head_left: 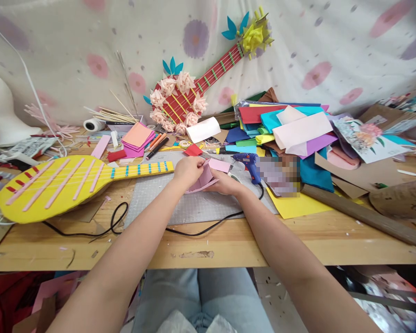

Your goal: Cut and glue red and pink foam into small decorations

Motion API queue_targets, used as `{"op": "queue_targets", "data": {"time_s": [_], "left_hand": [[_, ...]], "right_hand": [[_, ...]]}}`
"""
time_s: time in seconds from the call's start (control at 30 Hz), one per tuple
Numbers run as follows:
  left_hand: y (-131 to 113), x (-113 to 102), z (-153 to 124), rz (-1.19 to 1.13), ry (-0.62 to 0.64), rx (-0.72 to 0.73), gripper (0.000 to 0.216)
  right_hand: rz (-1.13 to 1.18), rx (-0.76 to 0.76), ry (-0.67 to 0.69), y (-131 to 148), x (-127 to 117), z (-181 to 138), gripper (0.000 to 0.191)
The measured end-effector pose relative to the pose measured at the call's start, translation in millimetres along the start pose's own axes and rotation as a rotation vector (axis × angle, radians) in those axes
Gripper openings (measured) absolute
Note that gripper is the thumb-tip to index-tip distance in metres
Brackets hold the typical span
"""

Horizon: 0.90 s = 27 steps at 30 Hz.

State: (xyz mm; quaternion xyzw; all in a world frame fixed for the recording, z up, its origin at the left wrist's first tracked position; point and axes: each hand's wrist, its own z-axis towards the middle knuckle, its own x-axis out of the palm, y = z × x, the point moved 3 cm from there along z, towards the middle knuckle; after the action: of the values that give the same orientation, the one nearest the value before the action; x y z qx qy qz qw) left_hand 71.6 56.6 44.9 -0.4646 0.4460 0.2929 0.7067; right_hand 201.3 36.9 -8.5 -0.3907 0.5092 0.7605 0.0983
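Note:
Both of my hands meet over the grey cutting mat (190, 208) at the middle of the wooden table. My left hand (187, 170) is closed, its fingers pinching the upper edge of a folded pale pink paper piece (204, 179). My right hand (226, 183) is closed under the same piece, holding it from below and from the right. A loose pink paper square (219, 165) lies just behind the hands. A blue glue gun (249, 164) rests right of them, its black cord (208, 226) running across the mat.
A yellow paper guitar (55, 185) lies at the left. A red paper guitar with pink flowers (187, 99) leans on the curtain. A pile of coloured paper sheets (291, 129) fills the back right. Cardboard tubes (364, 215), pens (157, 147) and a tape roll (92, 125) lie around.

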Motion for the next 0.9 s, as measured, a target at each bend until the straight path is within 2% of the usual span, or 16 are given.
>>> {"op": "queue_targets", "data": {"time_s": [0.23,0.9], "left_hand": [[0.9,0.0,-1.1,-0.064,-0.005,-0.047,0.022],[1.7,1.8,2.1,-0.039,-0.003,-0.021,0.022]], "right_hand": [[0.021,0.009,0.008,1.4,-0.6,0.3,0.047],[-0.007,-0.028,-0.025,1.8,-0.5,0.0,0.049]]}}
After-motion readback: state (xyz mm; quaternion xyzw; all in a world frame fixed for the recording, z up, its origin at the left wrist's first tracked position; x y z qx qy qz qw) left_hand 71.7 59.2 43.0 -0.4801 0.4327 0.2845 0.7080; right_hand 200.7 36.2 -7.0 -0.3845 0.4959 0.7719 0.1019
